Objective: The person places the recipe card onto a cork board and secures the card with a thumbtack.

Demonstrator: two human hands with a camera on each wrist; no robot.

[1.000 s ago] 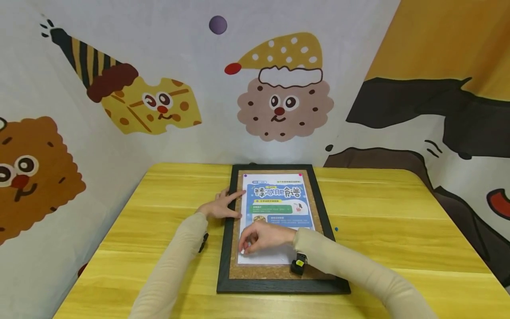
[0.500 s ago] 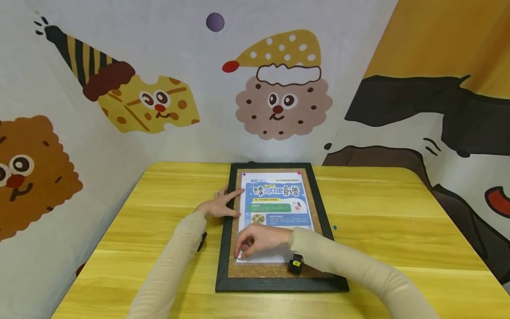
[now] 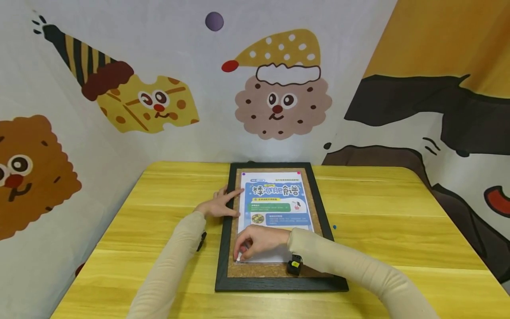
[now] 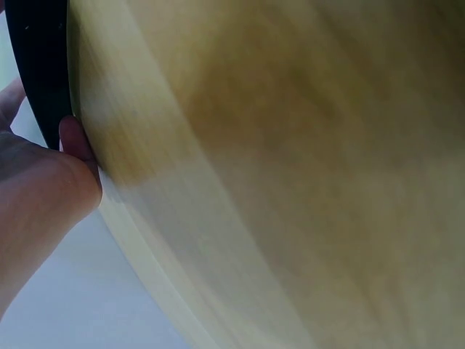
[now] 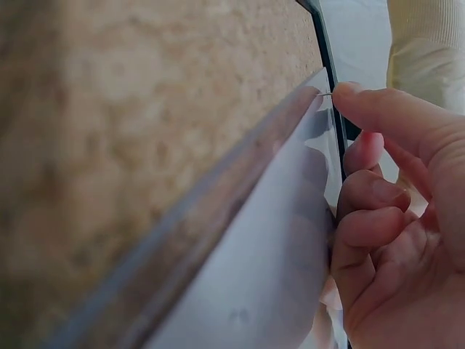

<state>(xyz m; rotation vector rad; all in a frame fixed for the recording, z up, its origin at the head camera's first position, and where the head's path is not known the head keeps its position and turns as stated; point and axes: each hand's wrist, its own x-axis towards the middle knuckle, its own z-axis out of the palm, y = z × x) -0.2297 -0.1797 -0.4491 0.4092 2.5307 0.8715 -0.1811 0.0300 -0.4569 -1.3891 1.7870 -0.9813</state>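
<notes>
A cork board [image 3: 267, 271] with a black frame [image 3: 279, 285] lies on the table. On it lies a printed poster [image 3: 280, 206] in a clear, glossy sheet, with a purple pushpin [image 3: 244, 174] and a pink pushpin [image 3: 298, 173] at its far corners. My right hand [image 3: 260, 239] pinches a white pushpin [image 3: 238, 257] at the poster's near left corner. In the right wrist view, the pin's thin needle [image 5: 325, 94] shows at the sheet's corner. My left hand [image 3: 215, 207] rests across the frame's left side, thumb and forefinger spread straight to the poster's edge.
A small blue piece [image 3: 334, 227] lies on the yellow wood-grain table [image 3: 398, 248], right of the board. Behind the table hangs a cloth [image 3: 223, 110] printed with cartoon snacks. A small black device [image 3: 294, 265] sits at the right wrist, over the board.
My right hand has moved slightly left and nearer with the white pushpin, to the poster's corner. The left hand keeps its place on the frame. The head view has shifted slightly.
</notes>
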